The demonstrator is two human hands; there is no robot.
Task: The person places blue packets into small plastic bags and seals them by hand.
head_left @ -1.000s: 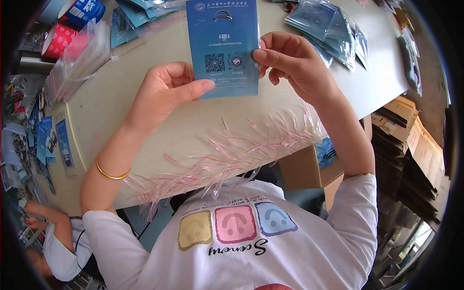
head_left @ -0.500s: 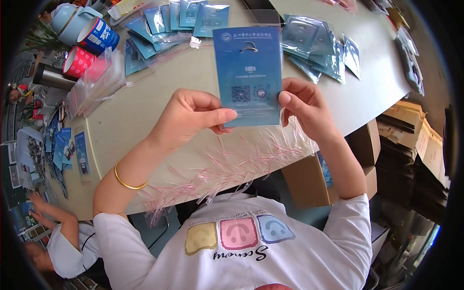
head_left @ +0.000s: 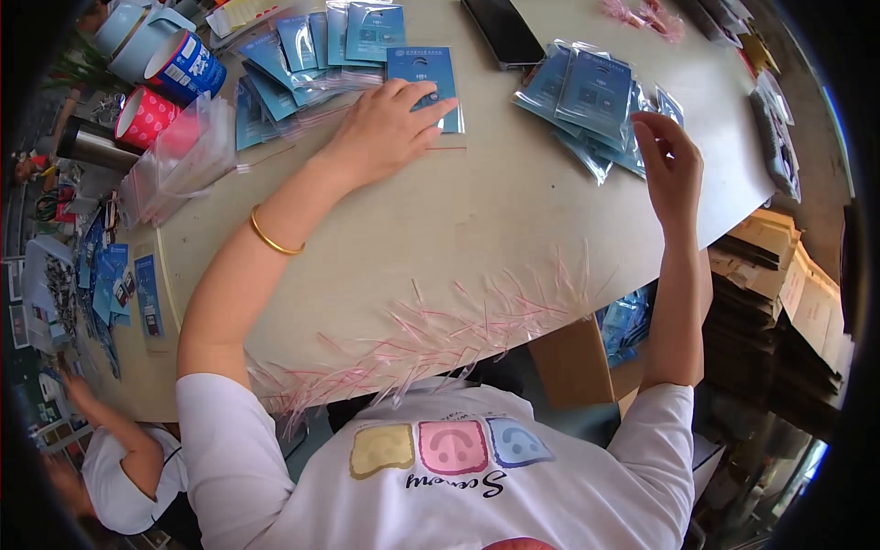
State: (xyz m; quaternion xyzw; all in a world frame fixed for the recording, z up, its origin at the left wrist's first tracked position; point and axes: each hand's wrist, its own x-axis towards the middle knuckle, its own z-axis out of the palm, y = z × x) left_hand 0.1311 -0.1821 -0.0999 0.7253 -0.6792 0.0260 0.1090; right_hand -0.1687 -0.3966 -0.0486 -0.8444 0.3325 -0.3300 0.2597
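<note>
My left hand [head_left: 390, 128] reaches forward with its fingers spread over a blue card in a clear bag [head_left: 445, 66], covering its lower part. This card lies at the near right end of a row of similar bagged cards [head_left: 374, 35]. My right hand [head_left: 672, 165] is raised at the right edge of another pile, its fingers loosely bent and apart, with nothing visible in them. A bagged blue card [head_left: 594, 92] with a hanging slot lies on top of that right pile. Whether my right fingertips touch the pile is hard to tell.
Pink-edged plastic strips [head_left: 440, 330] litter the near table edge. A black phone [head_left: 502, 32] lies at the back. Cups [head_left: 147, 116] and a clear plastic box [head_left: 197, 151] stand left. An open cardboard box [head_left: 573, 362] sits below the table. A co-worker's arm [head_left: 119, 417] shows lower left.
The bagged card that both hands held up is no longer between them. My left hand has moved forward to the left row, my right hand out to the right pile, where a card now lies on top.
</note>
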